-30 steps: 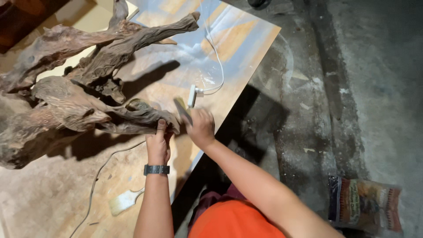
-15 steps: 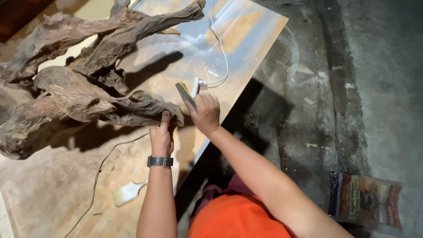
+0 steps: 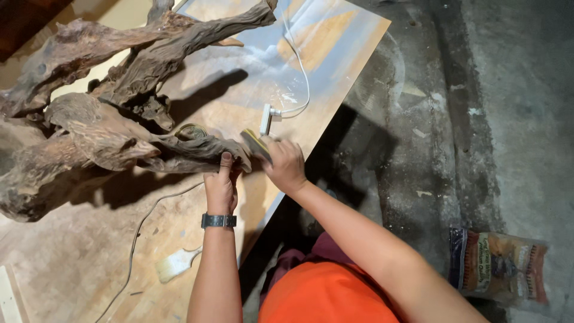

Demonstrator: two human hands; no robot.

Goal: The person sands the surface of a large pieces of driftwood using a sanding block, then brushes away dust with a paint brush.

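A large gnarled piece of driftwood (image 3: 101, 119) lies on a dusty wooden board (image 3: 227, 90). My left hand (image 3: 220, 186), with a watch on the wrist, grips the near tip of a lower branch (image 3: 203, 152). My right hand (image 3: 286, 164) holds a small flat sanding block (image 3: 256, 143) with a yellowish edge, pressed against the end of that same branch, just right of my left thumb.
A white plug and cable (image 3: 267, 116) lie on the board behind the block. A thin grey cord (image 3: 139, 230) and a pale brush (image 3: 173, 264) lie near my left forearm. Right of the board is rough concrete floor with a printed bag (image 3: 499, 266).
My right hand has slid the sanding block slightly down and toward me along the branch tip. My left hand keeps its grip on the branch.
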